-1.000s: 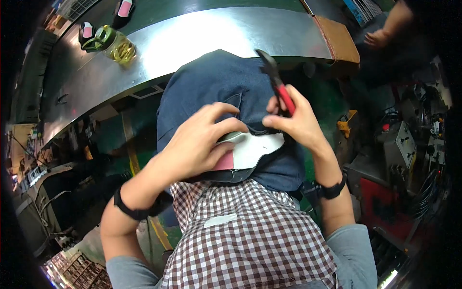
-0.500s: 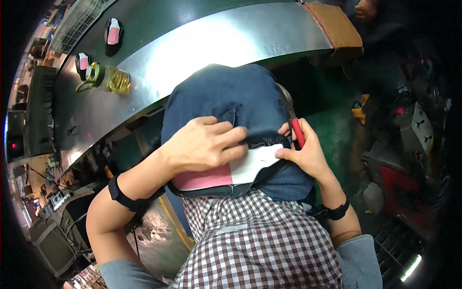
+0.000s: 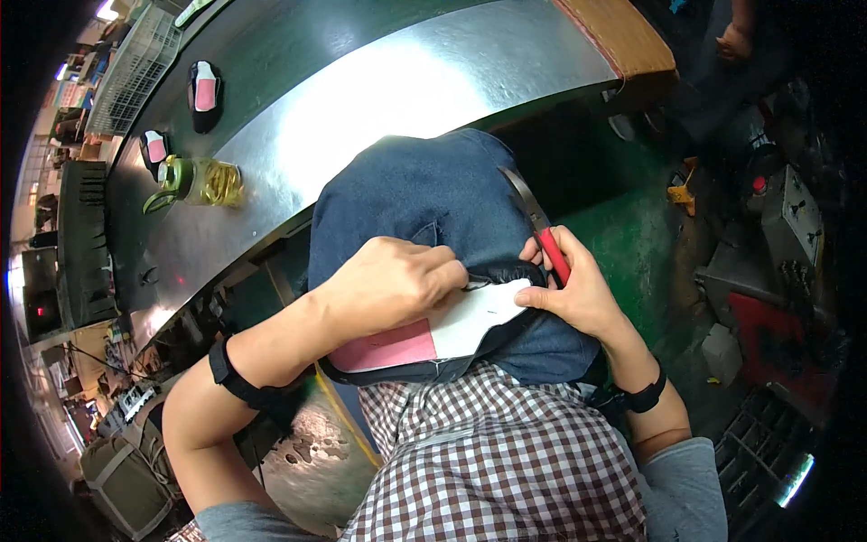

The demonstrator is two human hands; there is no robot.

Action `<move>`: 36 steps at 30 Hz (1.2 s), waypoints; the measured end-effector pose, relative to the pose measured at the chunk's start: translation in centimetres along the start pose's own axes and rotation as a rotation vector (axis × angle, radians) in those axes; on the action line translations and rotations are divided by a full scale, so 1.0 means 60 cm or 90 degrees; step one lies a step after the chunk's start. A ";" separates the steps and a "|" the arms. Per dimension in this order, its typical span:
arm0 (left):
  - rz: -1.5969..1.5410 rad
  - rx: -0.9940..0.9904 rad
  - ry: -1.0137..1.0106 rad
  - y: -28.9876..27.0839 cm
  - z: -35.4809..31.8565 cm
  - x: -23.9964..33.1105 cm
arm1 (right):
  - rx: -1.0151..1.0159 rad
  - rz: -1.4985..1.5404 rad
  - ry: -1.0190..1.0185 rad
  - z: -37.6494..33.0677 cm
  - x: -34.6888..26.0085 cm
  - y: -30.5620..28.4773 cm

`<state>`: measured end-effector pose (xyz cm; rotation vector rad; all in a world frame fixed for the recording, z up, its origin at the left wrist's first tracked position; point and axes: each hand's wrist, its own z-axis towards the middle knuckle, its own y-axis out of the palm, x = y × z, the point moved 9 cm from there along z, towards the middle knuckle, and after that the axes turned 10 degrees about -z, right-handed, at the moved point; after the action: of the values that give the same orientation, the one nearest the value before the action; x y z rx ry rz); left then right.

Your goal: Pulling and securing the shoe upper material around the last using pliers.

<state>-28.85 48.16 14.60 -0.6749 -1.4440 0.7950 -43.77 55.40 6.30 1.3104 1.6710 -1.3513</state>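
Across my lap lies a shoe upper with a black edge, its sole side up, showing a pink-and-white insole board (image 3: 474,321). My left hand (image 3: 397,280) is closed over the middle of it, fingertips pinching the gathered black edge (image 3: 506,272); the exact grip is partly hidden. My right hand (image 3: 578,285) is wrapped round a red-handled tool (image 3: 553,256) with a long, narrow metal end pointing away from me. Whether it is pliers or scissors I cannot tell. The right thumb presses on the white end of the board.
Two similar black shoes (image 3: 205,95) lie on the metal bench (image 3: 262,203) at the left. Near them stand a bottle (image 3: 212,182) with yellowish contents and a wire basket (image 3: 135,72). A brown block (image 3: 623,36) covers the bench's right end. Another person's hand (image 3: 733,42) shows at the far right.
The red-handled tool has tilted, its metal end swinging left. My left hand has shifted slightly along the edge, fingers still pinched. The whole view has moved a little.
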 end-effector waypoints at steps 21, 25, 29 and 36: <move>0.159 -0.051 0.204 0.016 -0.004 0.038 | -0.032 -0.008 0.022 -0.002 -0.004 0.006; 0.015 0.007 0.051 0.017 -0.007 0.007 | -0.040 -0.011 0.047 -0.004 -0.001 0.009; -0.039 0.052 -0.021 0.006 -0.006 -0.003 | -0.028 -0.030 0.014 0.006 -0.006 0.003; 0.231 -0.043 0.218 0.005 -0.007 0.048 | -0.014 -0.004 -0.035 0.004 -0.002 -0.003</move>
<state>-28.56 50.69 16.05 -1.0896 -1.0525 0.8610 -43.93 55.13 6.40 1.2458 1.6494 -1.3562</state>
